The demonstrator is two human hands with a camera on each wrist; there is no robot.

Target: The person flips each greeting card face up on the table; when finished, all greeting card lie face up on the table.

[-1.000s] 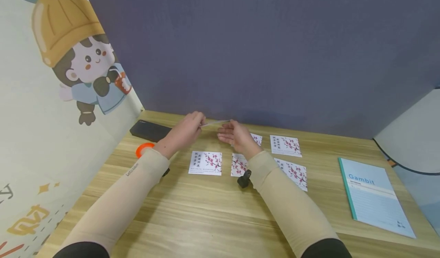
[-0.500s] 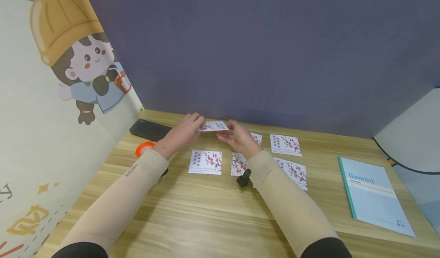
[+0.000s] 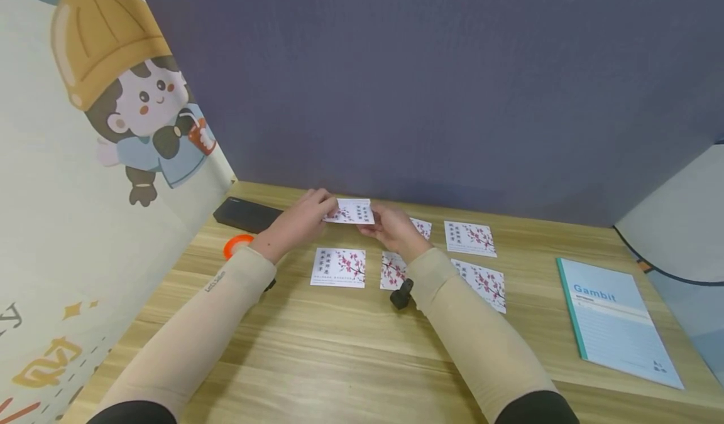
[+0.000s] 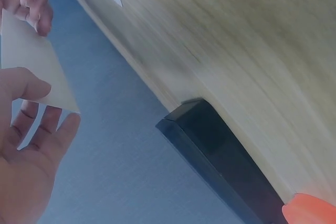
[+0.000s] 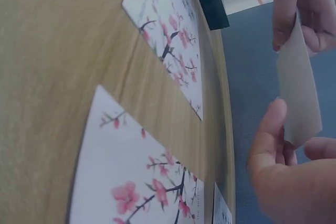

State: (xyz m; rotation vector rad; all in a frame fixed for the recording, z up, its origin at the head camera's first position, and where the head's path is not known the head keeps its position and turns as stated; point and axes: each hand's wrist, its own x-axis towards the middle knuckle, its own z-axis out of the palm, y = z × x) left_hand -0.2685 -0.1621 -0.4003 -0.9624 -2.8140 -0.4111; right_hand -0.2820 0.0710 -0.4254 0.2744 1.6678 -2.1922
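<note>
A white card with pink blossoms and dark characters (image 3: 353,212) is held up off the table near the back, its printed face toward the head camera. My left hand (image 3: 302,220) pinches its left end, the thumb lying on the card. At the other end, my right hand (image 3: 394,226) grips it between thumb and fingers. Both wrist views show a plain pale side of the card (image 4: 39,61), with the left hand (image 4: 26,135) and right hand (image 5: 294,177) at opposite ends. Matching cards lie flat below, one (image 3: 337,267) nearest the left forearm, another (image 3: 393,271) partly hidden by the right wrist.
More blossom cards, one of them (image 3: 471,239) at the back, lie right of the right arm. A black case (image 3: 246,215) and an orange ring-shaped item (image 3: 237,245) are on the left. A light blue notebook (image 3: 619,323) rests at the right. A dark partition (image 3: 430,97) borders the back.
The held card was seen nearly edge-on; it has tilted so its printed face shows. My right fingers have closed in on its right end. The cards on the table have not moved.
</note>
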